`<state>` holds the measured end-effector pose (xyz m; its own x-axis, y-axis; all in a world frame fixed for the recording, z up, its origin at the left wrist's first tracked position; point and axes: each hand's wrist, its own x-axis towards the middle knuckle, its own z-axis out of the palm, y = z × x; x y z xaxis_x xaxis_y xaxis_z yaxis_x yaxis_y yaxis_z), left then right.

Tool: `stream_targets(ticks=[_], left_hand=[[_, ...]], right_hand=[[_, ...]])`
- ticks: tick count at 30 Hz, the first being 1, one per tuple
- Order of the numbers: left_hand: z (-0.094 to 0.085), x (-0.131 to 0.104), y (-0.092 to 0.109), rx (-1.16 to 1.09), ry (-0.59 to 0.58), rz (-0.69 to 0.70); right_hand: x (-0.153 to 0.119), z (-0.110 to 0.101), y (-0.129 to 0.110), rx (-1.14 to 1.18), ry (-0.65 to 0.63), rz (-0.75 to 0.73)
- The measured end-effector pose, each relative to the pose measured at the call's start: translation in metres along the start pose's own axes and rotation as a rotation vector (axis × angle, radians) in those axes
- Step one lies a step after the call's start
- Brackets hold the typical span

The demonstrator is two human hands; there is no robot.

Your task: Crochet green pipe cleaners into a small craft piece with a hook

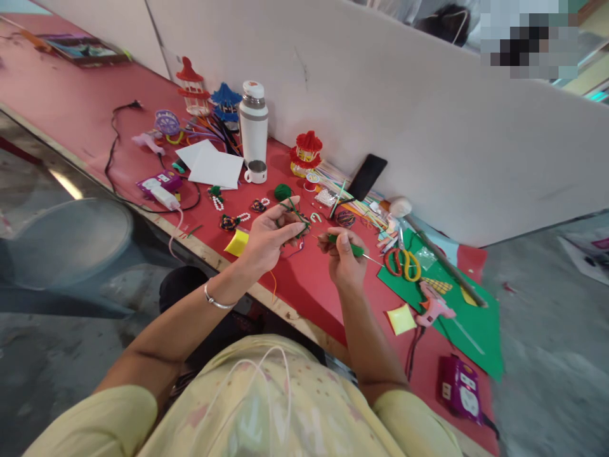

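My left hand (pixel 266 238) is closed on a small piece of dark green yarn (pixel 295 208), with strands looped around the fingers. In my right hand (pixel 348 263) is a green-handled crochet hook (pixel 356 250), its thin metal shaft pointing to the lower right; a fine tip seems to stick out toward the left hand. The two hands are close together above the table but apart. Just behind the left hand rests a green yarn ball (pixel 281 192). Small multicoloured yarn pieces with white bead loops (pixel 229 222) lie left of it.
The red table (pixel 304 285) holds a white bottle (pixel 254 127), a black phone (pixel 368 177), scissors (pixel 410 265), a pink glue gun (pixel 434 306), a purple power box (pixel 461 387) and a green sheet (pixel 480 330). A white partition (pixel 428 127) stands behind. Cords trail over the left edge.
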<state>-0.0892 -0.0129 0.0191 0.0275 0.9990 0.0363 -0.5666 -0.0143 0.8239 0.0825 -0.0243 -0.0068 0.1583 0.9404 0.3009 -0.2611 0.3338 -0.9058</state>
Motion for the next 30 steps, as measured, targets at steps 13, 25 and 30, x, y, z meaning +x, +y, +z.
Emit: stream_targets(ticks=[13,25,30], left_hand=[[-0.0015,0.0002,-0.0004,0.000,-0.020,-0.012],[-0.0020,0.0003,0.0000,-0.015,-0.003,-0.060],[-0.0020,-0.0002,0.0005,-0.016,-0.016,-0.066]], right_hand=[[-0.0006,0.0008,-0.0011,0.027,-0.011,-0.001],[-0.0012,-0.0005,0.0013,-0.029,-0.020,-0.017],[-0.0012,-0.0003,0.0005,-0.007,-0.010,-0.009]])
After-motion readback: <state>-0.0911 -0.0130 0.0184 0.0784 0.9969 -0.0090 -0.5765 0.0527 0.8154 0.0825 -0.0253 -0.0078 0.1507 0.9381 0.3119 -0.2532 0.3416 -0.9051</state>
